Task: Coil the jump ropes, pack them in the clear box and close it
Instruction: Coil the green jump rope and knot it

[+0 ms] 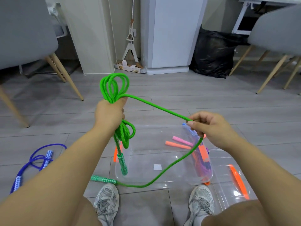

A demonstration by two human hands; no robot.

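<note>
My left hand (109,112) grips a bundle of loops of the green jump rope (114,85), with loops sticking out above and hanging below the fist. One green handle (122,163) dangles under it. My right hand (210,128) pinches the free green strand, which runs down to the second green handle (103,179) on the floor. The clear box (156,159) lies open on the floor under my hands, with pink and orange rope handles (179,143) inside. A blue jump rope (40,159) lies loose on the floor at the left.
The clear lid (234,180) with orange clasps lies right of the box. My two shoes (107,203) are at the bottom. Grey chairs stand at left (24,38) and right (276,35); a black bag (213,54) and a white cabinet (171,33) are behind.
</note>
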